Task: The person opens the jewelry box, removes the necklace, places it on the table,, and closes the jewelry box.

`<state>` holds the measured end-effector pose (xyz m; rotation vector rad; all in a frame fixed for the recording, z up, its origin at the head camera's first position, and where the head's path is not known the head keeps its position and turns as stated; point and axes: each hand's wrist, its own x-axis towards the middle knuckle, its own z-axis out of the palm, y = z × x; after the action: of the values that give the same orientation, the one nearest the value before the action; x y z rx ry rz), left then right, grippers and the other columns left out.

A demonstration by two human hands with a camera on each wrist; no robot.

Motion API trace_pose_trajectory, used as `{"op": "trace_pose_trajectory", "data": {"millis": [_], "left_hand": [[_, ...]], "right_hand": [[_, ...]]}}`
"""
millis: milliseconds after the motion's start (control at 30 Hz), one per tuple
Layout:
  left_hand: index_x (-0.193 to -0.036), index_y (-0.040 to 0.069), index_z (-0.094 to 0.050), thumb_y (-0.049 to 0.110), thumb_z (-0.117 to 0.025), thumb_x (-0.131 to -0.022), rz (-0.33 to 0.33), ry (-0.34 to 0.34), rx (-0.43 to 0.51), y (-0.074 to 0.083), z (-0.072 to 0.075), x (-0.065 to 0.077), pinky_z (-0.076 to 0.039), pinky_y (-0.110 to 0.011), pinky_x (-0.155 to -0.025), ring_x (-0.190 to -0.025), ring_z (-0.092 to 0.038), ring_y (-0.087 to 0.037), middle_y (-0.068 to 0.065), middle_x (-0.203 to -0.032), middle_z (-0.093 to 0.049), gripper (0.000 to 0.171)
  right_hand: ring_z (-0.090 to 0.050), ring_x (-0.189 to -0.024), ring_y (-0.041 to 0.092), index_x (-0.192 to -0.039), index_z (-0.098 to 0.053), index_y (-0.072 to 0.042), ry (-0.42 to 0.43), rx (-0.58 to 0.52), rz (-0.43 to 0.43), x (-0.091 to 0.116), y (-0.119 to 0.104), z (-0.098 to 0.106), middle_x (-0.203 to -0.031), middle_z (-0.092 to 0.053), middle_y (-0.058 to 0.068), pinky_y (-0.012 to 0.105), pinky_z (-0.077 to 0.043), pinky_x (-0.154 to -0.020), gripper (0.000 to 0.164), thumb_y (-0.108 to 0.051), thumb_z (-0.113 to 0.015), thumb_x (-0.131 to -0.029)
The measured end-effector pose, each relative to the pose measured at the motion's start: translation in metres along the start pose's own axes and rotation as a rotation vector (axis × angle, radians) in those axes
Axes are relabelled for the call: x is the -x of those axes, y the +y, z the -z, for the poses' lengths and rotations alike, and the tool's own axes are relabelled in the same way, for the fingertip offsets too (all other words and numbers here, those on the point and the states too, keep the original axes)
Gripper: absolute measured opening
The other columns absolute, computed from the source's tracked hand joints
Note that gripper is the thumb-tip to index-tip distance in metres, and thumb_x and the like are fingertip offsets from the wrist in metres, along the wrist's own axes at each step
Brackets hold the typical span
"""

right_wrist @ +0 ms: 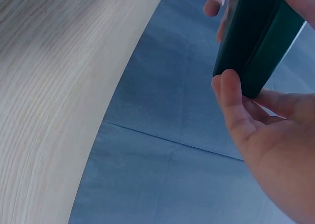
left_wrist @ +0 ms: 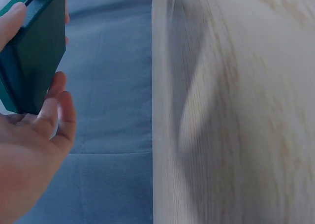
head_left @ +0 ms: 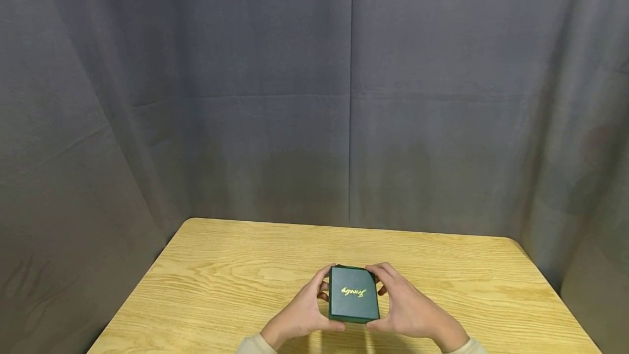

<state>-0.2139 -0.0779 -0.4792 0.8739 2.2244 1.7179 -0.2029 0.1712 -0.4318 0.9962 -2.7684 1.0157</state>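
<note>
A dark green jewelry box [head_left: 354, 302], lid closed, is held up between both hands above the table. Gold script on its lid reads "Jewelry" upside down in the head view. My left hand [head_left: 303, 306] grips the box's left side, thumb at the near edge and fingers at the far corner. On the opposite side my right hand [head_left: 411, 306] grips it in the same way. In the left wrist view the box [left_wrist: 37, 51] is tilted above the left palm. Fingers of the right hand curl under a corner of the box [right_wrist: 251, 42] in the right wrist view.
The light wood table [head_left: 221, 272] has rounded far corners and spreads to both sides of the hands. Grey curtains [head_left: 275, 97] hang behind it and along both sides.
</note>
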Motion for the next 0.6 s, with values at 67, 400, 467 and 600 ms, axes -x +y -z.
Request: {"op": "trace_pose_trajectory", "data": {"millis": [67,400,467,600], "left_hand": [[-0.149,0.019,-0.021,0.016,-0.085,-0.07,-0.007,0.012,-0.019,-0.0005,-0.0001,-0.0005,-0.043,-0.028,-0.085,-0.096,-0.055,-0.012,0.004,-0.117,-0.055,0.102],[-0.148,0.017,-0.025,0.018,-0.087,-0.067,0.012,0.027,-0.043,-0.0002,0.0009,-0.0015,-0.043,-0.027,-0.08,-0.092,-0.052,-0.013,0.003,-0.126,-0.049,0.102],[-0.149,0.016,-0.025,0.02,-0.087,-0.068,0.02,0.028,-0.033,0.0004,0.0014,-0.0017,-0.043,-0.027,-0.08,-0.091,-0.051,-0.014,0.003,-0.124,-0.05,0.102],[-0.149,0.016,-0.024,0.02,-0.086,-0.069,0.032,0.024,0.004,0.0014,0.0023,-0.0021,-0.043,-0.028,-0.079,-0.089,-0.051,-0.015,0.001,-0.117,-0.054,0.101]], "right_hand": [[-0.051,-0.098,0.01,-0.136,-0.041,-0.006,-0.003,-0.006,-0.002,0.0004,-0.0004,0.0006,-0.123,-0.044,-0.004,0.026,-0.049,-0.078,0.093,-0.044,-0.086,-0.064],[-0.051,-0.1,0.01,-0.136,-0.041,-0.005,-0.003,-0.029,-0.001,0.0019,-0.0012,0.0021,-0.123,-0.044,-0.005,0.029,-0.05,-0.079,0.089,-0.036,-0.087,-0.065],[-0.051,-0.101,0.011,-0.136,-0.041,-0.005,0.001,-0.036,-0.002,0.0019,-0.0016,0.0023,-0.123,-0.044,-0.005,0.03,-0.05,-0.08,0.089,-0.035,-0.087,-0.065],[-0.052,-0.1,0.01,-0.135,-0.042,-0.006,0.022,-0.034,0.002,0.0023,-0.0026,0.0024,-0.122,-0.044,-0.006,0.029,-0.05,-0.079,0.089,-0.038,-0.086,-0.065]]}}
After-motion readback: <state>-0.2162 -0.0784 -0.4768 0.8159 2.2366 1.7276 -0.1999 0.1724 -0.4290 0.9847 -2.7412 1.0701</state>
